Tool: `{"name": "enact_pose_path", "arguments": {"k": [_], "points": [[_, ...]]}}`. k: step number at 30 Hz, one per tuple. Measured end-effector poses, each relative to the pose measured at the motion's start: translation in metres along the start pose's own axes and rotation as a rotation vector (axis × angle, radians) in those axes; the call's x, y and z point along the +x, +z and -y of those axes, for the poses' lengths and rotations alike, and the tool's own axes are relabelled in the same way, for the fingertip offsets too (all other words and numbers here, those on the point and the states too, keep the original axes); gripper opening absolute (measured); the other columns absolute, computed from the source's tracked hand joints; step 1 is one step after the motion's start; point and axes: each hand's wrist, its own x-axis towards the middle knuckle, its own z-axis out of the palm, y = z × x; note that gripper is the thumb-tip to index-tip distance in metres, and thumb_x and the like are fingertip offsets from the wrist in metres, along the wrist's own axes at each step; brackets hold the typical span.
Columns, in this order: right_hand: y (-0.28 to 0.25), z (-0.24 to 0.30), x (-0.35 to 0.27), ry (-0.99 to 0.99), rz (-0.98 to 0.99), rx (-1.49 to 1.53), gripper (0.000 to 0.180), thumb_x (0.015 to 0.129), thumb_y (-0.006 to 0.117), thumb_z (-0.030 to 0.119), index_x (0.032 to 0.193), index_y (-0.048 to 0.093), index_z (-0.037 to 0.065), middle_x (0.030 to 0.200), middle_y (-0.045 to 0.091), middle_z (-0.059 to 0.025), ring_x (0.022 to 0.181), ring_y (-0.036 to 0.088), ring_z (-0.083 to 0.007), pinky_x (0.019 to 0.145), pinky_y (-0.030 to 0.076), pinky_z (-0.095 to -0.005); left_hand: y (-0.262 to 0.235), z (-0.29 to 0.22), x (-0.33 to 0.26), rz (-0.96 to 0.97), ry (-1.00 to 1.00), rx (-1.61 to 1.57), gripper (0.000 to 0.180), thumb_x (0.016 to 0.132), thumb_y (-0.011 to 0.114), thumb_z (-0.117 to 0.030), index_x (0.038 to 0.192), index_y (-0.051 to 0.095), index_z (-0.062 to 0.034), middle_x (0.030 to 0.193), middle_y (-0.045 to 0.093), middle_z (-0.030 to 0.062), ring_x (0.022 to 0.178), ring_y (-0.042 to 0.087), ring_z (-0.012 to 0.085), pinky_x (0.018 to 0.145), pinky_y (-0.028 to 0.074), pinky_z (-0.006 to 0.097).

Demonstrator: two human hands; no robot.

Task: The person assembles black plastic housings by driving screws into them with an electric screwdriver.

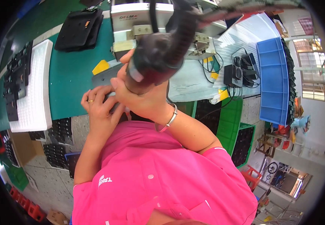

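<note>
My left hand point(101, 103), with a ring on one finger, is at the near edge of the green bench mat point(65, 86). Its fingers curl round a small grey part point(113, 107), mostly hidden by the hand. Close beside it is my right hand point(141, 103), with a bangle at the wrist, fingers bent and closed. A blurred black cylinder point(153, 62) on a ribbed hose covers much of that hand. What the right hand grips, if anything, cannot be made out. A dark grey flat plate point(103, 78) lies just beyond the left fingers.
Ahead stands a white-fronted machine point(127, 18) with metal blocks. Black folded cases point(79, 30) lie back left, near a white foam tray point(33, 90) and black parts point(18, 77). Black adapters with cables point(239, 71) and a blue crate point(273, 80) are right. Green crates point(230, 125) stand lower right.
</note>
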Motion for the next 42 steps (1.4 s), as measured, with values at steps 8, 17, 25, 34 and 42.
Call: {"name": "enact_pose_path", "arguments": {"k": [8, 17, 25, 34, 42], "points": [[-0.098, 0.041, 0.032, -0.297, -0.369, 0.238, 0.043, 0.084, 0.054, -0.002, 0.121, 0.034, 0.007, 0.064, 0.054, -0.0073, 0.053, 0.054, -0.0188, 0.053, 0.052, -0.0343, -0.002, -0.006, 0.004, 0.083, 0.024, -0.067, 0.014, 0.071, 0.074, -0.015, 0.084, 0.068, -0.0127, 0.101, 0.061, 0.0005, 0.102, 0.053, 0.0209, 0.095, 0.029, 0.039], [-0.133, 0.039, 0.062, -0.437, -0.57, 0.026, 0.044, 0.082, 0.054, -0.003, 0.12, 0.034, 0.001, 0.064, 0.052, -0.0095, 0.05, 0.053, -0.0173, 0.052, 0.053, -0.0344, 0.001, -0.011, 0.009, 0.11, 0.031, -0.079, 0.014, 0.071, 0.075, -0.014, 0.083, 0.068, -0.0125, 0.101, 0.061, 0.0012, 0.103, 0.054, 0.021, 0.095, 0.03, 0.04], [-0.134, 0.031, 0.064, -0.433, -0.533, 0.013, 0.043, 0.08, 0.055, -0.007, 0.119, 0.036, 0.001, 0.066, 0.054, -0.01, 0.05, 0.053, -0.0155, 0.052, 0.053, -0.0328, 0.002, -0.011, 0.008, 0.121, 0.013, -0.071, 0.014, 0.07, 0.075, -0.015, 0.083, 0.068, -0.0132, 0.101, 0.061, 0.0014, 0.103, 0.054, 0.0211, 0.095, 0.03, 0.041], [-0.147, 0.024, 0.08, -0.366, -0.209, 0.109, 0.041, 0.082, 0.058, -0.009, 0.118, 0.042, -0.001, 0.069, 0.058, -0.0091, 0.054, 0.057, -0.0144, 0.053, 0.052, -0.0297, 0.0, -0.012, 0.011, 0.142, 0.029, -0.059, 0.016, 0.071, 0.076, -0.012, 0.085, 0.069, -0.0107, 0.1, 0.062, 0.0036, 0.104, 0.054, 0.0234, 0.094, 0.032, 0.037], [-0.149, 0.029, 0.093, -0.234, -0.018, 0.114, 0.036, 0.083, 0.054, -0.006, 0.117, 0.047, 0.002, 0.066, 0.05, -0.0079, 0.053, 0.048, -0.0158, 0.051, 0.047, -0.0351, -0.004, -0.009, 0.007, 0.134, 0.002, -0.041, 0.019, 0.071, 0.076, -0.013, 0.088, 0.068, -0.0104, 0.105, 0.061, 0.004, 0.107, 0.053, 0.0254, 0.096, 0.032, 0.039]]}}
